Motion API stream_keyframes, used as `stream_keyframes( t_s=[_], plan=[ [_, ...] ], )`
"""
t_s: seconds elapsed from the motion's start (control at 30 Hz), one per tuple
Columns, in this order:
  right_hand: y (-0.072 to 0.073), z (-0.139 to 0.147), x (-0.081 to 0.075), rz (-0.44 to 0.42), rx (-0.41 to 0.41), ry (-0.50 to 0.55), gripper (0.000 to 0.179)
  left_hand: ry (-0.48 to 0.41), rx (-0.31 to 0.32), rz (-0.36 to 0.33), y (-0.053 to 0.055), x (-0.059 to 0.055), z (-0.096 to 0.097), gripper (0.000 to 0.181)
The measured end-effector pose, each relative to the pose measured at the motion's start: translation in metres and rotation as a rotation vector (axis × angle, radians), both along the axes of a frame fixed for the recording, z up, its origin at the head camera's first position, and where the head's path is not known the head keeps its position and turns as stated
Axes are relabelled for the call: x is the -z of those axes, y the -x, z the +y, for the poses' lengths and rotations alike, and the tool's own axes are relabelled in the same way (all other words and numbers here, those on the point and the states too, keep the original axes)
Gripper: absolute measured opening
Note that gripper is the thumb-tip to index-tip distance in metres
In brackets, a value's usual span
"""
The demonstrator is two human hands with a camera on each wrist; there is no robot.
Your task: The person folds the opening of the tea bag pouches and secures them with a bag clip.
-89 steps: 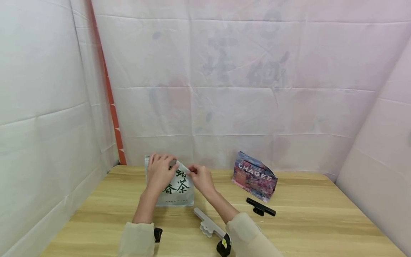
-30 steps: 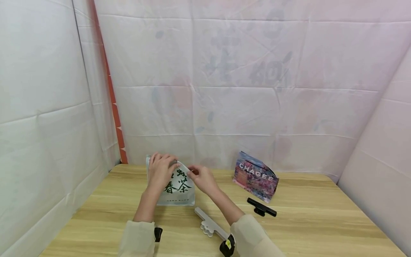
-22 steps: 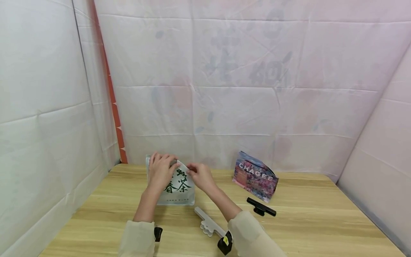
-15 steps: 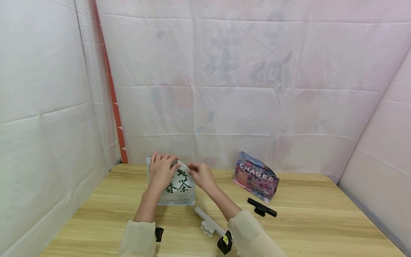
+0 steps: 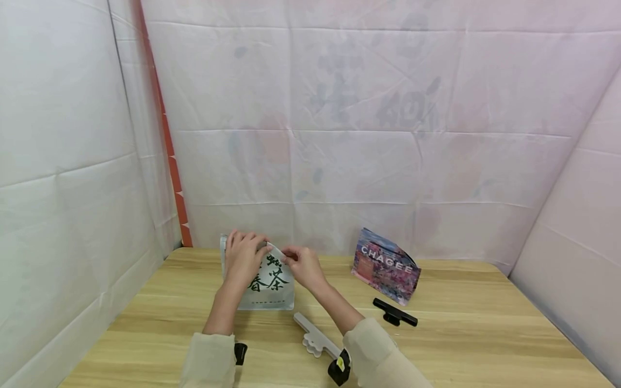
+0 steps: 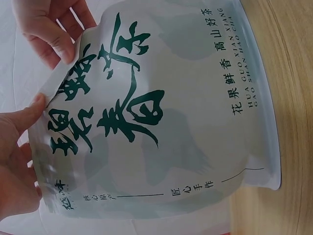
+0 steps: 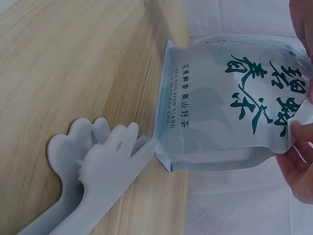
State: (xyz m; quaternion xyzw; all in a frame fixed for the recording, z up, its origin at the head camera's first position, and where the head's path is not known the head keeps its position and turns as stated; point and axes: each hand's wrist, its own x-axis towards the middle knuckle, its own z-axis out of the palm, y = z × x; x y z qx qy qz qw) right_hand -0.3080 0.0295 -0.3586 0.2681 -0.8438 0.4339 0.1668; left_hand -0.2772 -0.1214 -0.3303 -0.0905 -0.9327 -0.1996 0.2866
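Observation:
A white tea pouch [image 5: 271, 296] with large green Chinese characters stands upright at the back left of the table. My left hand [image 5: 244, 258] grips its top edge, thumb on the printed front and fingers behind. In the left wrist view, the left thumb [image 6: 35, 104] presses at the end of a folded-over flap [image 6: 57, 84]. My right hand [image 5: 305, 268] pinches the pouch's top right corner, where the flap is turned down toward the front. The right wrist view shows the right thumb [image 7: 302, 131] on that folded corner.
On the wooden table [image 5: 461, 334], a grey-white bag clip [image 5: 317, 338] lies in front of the pouch, partly beneath the right forearm. A black clip [image 5: 395, 312] lies to the right, before a colourful CHAGEE bag [image 5: 385, 272]. White sheeting [image 5: 339, 161] hangs behind and at both sides.

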Motion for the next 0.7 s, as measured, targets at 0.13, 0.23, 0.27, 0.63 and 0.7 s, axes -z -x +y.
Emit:
stream_keyframes(
  t_s=[0.13,0.23,0.27,0.63,0.7],
  plan=[
    [-0.0036,0.0007,0.0,0.039,-0.016,-0.03,0.01,0.014,-0.006,-0.004,-0.0017,-0.0017,0.0001,0.016],
    [-0.0037,-0.0007,0.0012,0.103,-0.026,-0.047,0.011,0.03,-0.015,-0.01,-0.0034,-0.0022,0.0006,0.017],
    [-0.0035,-0.0015,0.0015,0.124,-0.028,-0.051,0.011,0.038,-0.018,-0.012,-0.0037,-0.0021,0.0007,0.018],
    [-0.0017,-0.0064,-0.0041,0.108,0.046,-0.007,0.006,0.083,0.0,-0.017,-0.0015,-0.0028,0.0031,0.015],
    [-0.0013,-0.0073,-0.005,0.089,0.05,0.001,0.006,0.086,0.0,-0.019,-0.0019,-0.0026,0.0023,0.016]
  ],
)
